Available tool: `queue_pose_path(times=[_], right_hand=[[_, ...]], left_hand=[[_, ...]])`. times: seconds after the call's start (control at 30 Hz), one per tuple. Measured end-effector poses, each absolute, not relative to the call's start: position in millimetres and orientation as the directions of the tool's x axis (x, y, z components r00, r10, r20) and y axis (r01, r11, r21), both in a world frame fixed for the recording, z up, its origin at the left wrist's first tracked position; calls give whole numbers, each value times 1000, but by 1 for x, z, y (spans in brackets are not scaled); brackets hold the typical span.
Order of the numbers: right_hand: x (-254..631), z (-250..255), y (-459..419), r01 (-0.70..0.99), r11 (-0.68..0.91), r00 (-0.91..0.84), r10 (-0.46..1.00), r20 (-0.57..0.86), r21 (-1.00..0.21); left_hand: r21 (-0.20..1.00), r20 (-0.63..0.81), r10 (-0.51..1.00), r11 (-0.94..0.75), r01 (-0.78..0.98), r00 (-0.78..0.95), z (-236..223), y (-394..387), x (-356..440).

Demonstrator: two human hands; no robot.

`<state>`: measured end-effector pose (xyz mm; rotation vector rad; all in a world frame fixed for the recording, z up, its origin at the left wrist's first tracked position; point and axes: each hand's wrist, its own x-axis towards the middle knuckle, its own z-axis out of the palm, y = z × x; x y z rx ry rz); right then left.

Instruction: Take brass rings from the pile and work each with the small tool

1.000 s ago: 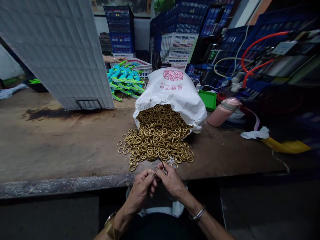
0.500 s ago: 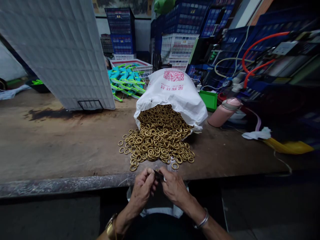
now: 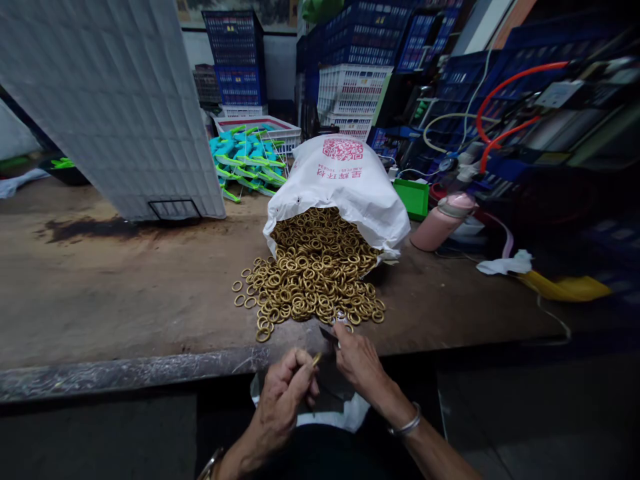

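Note:
My left hand (image 3: 290, 383) pinches a gold-coloured ring (image 3: 317, 359) between thumb and forefinger, just off the table's front edge. To its right, my right hand (image 3: 359, 360) is closed around a knife, its dark blade (image 3: 328, 335) pointing up and left towards the heap. The handle is mostly covered by my fingers. Straight ahead, a heap of gold rings (image 3: 305, 287) spills onto the table out of a white sack (image 3: 345, 177) lying on its side with its mouth towards me. Below my hands a pale bag or cloth (image 3: 330, 420) shows partly.
A wooden table (image 3: 125, 293) spans the view. On it stand a grey ribbed panel (image 3: 130, 113) at left, teal and green plastic parts (image 3: 245, 160) behind, a green tray (image 3: 413, 199) and a pink bottle (image 3: 443, 222) at right. Stacked crates (image 3: 353, 87) rise at the back.
My hands have moved apart: the right one with the knife went up and right, the left one slightly down with the ring. The blade no longer touches the ring. The view shifted slightly.

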<state>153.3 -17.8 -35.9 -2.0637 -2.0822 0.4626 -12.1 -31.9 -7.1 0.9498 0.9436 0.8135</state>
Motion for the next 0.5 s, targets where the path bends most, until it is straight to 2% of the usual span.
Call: queue_pose_path(times=[0.1, 0.2, 0.5], right_hand=[[169, -34, -15, 934, -72, 68, 997, -24, -349], [178, -32, -12, 921, -135, 149, 989, 11, -365], [178, -38, -11, 950, -172, 170, 985, -31, -259]], left_hand=[[815, -352, 832, 498, -297, 428, -7, -31, -12], [740, -371, 828, 538, -404, 421, -12, -25, -10], [539, -402, 772, 634, -554, 492, -17, -17, -15]])
